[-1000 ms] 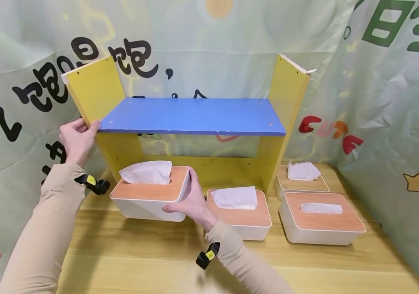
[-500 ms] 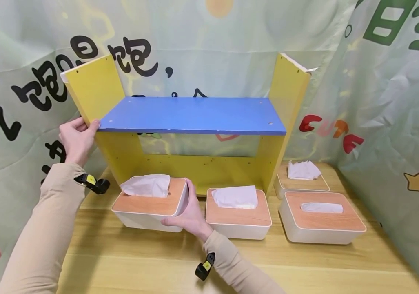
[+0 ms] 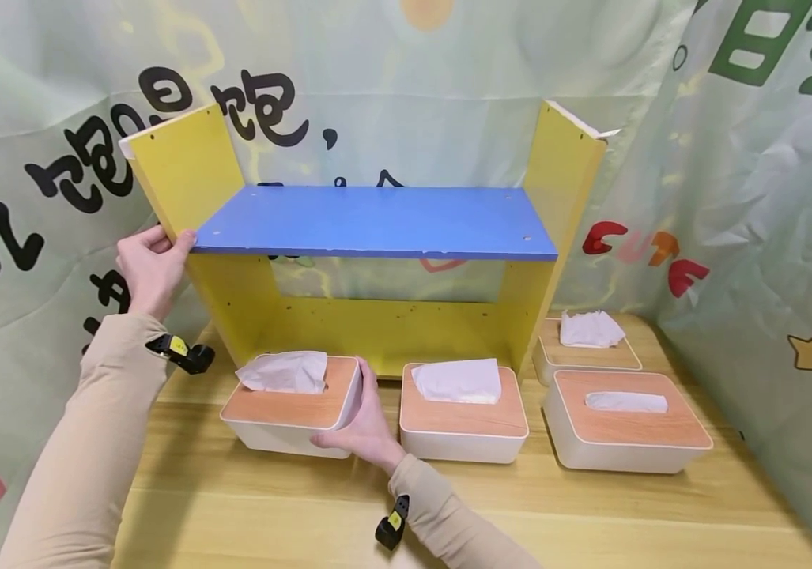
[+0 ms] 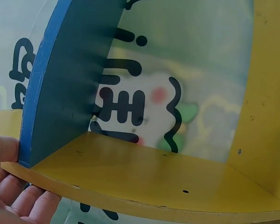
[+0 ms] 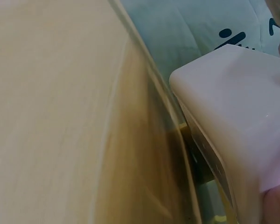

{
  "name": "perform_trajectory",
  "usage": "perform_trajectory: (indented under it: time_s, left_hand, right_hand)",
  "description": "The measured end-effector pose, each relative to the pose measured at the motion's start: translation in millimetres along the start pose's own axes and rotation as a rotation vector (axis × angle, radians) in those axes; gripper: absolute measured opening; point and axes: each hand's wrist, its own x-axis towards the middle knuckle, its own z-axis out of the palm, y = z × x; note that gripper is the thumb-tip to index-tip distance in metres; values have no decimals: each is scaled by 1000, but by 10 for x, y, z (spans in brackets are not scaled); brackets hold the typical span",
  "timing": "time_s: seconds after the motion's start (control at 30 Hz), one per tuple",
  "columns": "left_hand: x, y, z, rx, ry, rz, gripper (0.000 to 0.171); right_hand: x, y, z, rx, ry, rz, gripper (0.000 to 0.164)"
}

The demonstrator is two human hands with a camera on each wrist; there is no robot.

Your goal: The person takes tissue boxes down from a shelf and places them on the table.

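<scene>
My left hand [image 3: 152, 269] grips the front edge of the left yellow side panel [image 3: 185, 178], right where the blue shelf board [image 3: 377, 221] meets it. In the left wrist view the thumb lies on one face of the panel and the fingers [image 4: 25, 198] on the other. My right hand [image 3: 363, 423] holds a tissue box [image 3: 334, 387] by its right end, thumb on the front and fingers behind. This white box has a wood-look lid with a tissue sticking out, and it sits low over the table in front of the shelf's left half. Its white wall [image 5: 228, 88] shows in the right wrist view.
A second tissue box [image 3: 462, 427] stands just right of my right hand, before the shelf. Two more, a large tissue box [image 3: 626, 442] and a smaller tissue box [image 3: 555, 354], stand further right on the wooden table [image 3: 270, 514]. A printed cloth [image 3: 406, 71] hangs behind.
My right hand has brought the tissue box down and towards me, away from the shelf's lower opening. The left hand keeps its grip on the shelf panel.
</scene>
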Motion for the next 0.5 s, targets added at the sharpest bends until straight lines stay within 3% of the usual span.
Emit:
perform_trajectory:
  time_s: [0.5]
  left_hand:
    - [-4,3,-1,-16,2,5,48]
  right_hand:
    - [69,159,10,4,-26,24,132]
